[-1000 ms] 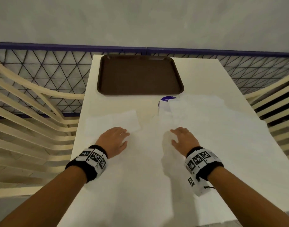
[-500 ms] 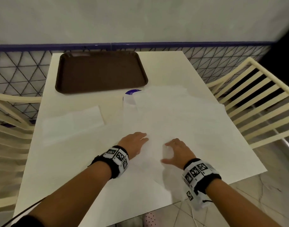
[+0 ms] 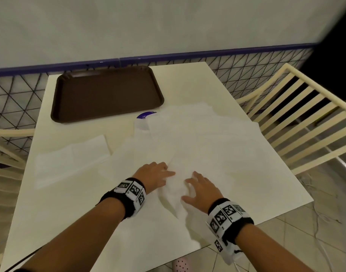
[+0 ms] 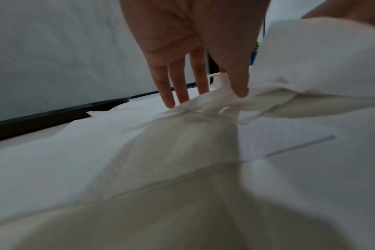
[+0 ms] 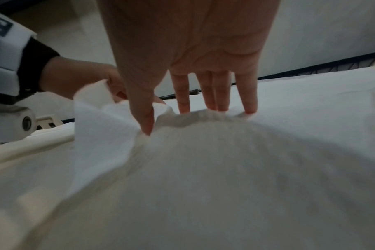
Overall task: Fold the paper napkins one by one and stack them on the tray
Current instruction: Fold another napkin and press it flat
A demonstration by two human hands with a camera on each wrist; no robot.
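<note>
Pressing down on a white paper napkin (image 3: pixel 174 191), both hands sit low in the middle of the head view. The left hand (image 3: pixel 153 176) is just left of the bunched-up part, and the right hand (image 3: pixel 202 190) is just right of it. The napkin is pushed up into a wrinkled ridge between them.

In the left wrist view, the left fingers (image 4: pixel 168 94) are straight and point down, with their tips touching the paper. The thumb touches the paper too, beside a raised fold. The hand is spread out and not wrapped around anything.

In the right wrist view, the right fingers (image 5: pixel 183 94) are also straight, tips on the napkin, and the thumb pokes into the crumpled edge. This hand is spread out too. I cannot tell if the thumb pinches the paper.

More white napkins (image 3: pixel 207 138) lie spread flat over the middle and right of the cream table (image 3: pixel 188 79). One folded napkin (image 3: pixel 70 158) lies alone at the left of the frame.

The brown tray (image 3: pixel 107 93) sits in the upper left of the frame, at the far end of the table. A small blue and white packet (image 3: pixel 145 117) peeks out just below the tray's lower right corner, partly under the napkins.

Cream chairs (image 3: pixel 297 118) stand at both sides of the table.
</note>
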